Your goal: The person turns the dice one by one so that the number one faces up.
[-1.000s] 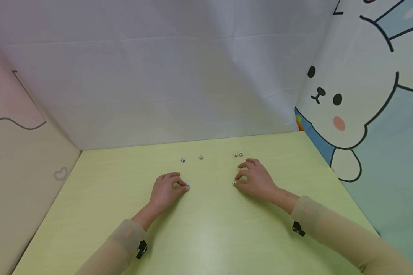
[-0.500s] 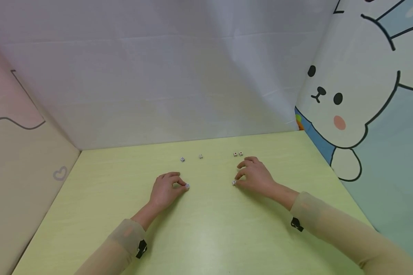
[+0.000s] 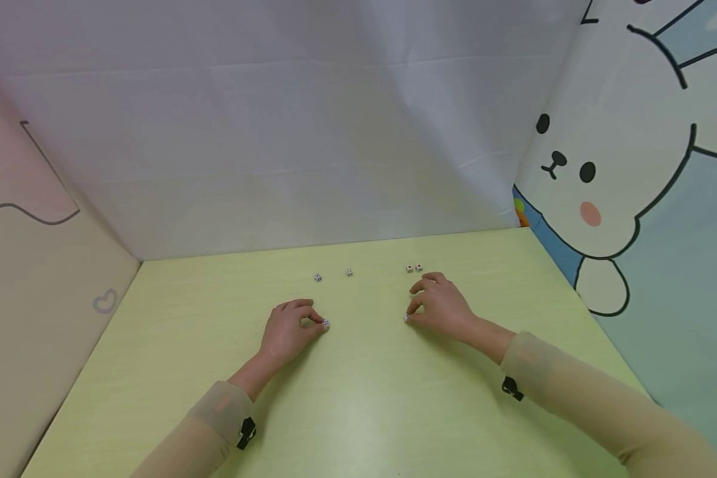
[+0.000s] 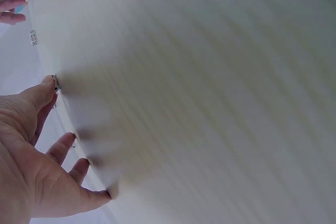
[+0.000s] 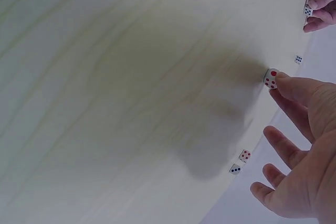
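Note:
In the head view my left hand [image 3: 288, 332] pinches a small white die [image 3: 325, 323] between thumb and index finger, its other fingers resting near the tabletop. Across from it, my right hand [image 3: 445, 312] holds another white die [image 3: 405, 318] between thumb and index fingertip, and only a sliver of that die shows there. The right wrist view shows this die [image 5: 270, 78] larger, with red pips on a face; the remaining right fingers are spread. From the left wrist, the left hand's die [image 4: 55, 83] is mostly hidden by the thumb.
Farther back on the pale yellow table [image 3: 358, 398] lie two separate dice, a left one [image 3: 318, 277] and a middle one [image 3: 349, 272]. Two more dice, one [image 3: 409, 269] beside the other [image 3: 419, 267], sit beyond the right hand. A white sheet [image 3: 311, 159] rises behind the table.
My right hand has shifted very slightly left, and less of its die shows in the head view. The left hand and the dice at the back stay in place.

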Available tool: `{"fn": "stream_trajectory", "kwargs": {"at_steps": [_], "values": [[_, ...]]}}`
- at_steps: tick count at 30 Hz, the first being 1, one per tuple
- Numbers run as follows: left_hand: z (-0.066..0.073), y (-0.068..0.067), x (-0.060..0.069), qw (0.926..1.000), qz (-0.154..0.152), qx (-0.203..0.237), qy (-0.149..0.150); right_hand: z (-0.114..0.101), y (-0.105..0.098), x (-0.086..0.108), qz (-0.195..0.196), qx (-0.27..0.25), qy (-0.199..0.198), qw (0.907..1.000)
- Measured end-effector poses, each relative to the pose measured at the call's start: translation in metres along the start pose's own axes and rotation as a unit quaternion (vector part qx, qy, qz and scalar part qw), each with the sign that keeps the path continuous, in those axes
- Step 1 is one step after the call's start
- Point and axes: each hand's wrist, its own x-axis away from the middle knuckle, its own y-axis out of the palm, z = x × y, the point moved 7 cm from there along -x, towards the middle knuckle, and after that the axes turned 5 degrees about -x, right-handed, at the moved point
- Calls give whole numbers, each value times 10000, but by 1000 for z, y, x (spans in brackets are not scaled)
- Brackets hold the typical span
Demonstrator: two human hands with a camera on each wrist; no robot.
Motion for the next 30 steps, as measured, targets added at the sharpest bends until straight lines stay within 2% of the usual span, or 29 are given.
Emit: {"fn": "stream_trajectory", "kwargs": {"at_steps": [10,16,24,27,30], "values": [[-1,2,0,10000,28,22,1,-3,0,2,-30,106,-43,9999],[-2,3,1,10000,33,0,-35,-3,0,4,95,-57,-33,9999],[-1,3,2,10000,35,36,24,9,-4,6,543,-847,6,9949],[-1,3,2,10000,36,50,30,14,-6,9,651,-1458,91,9871],[-1,4,2,10000,33,51,16,18,-4,11,660,-2081,332,9753]]}}
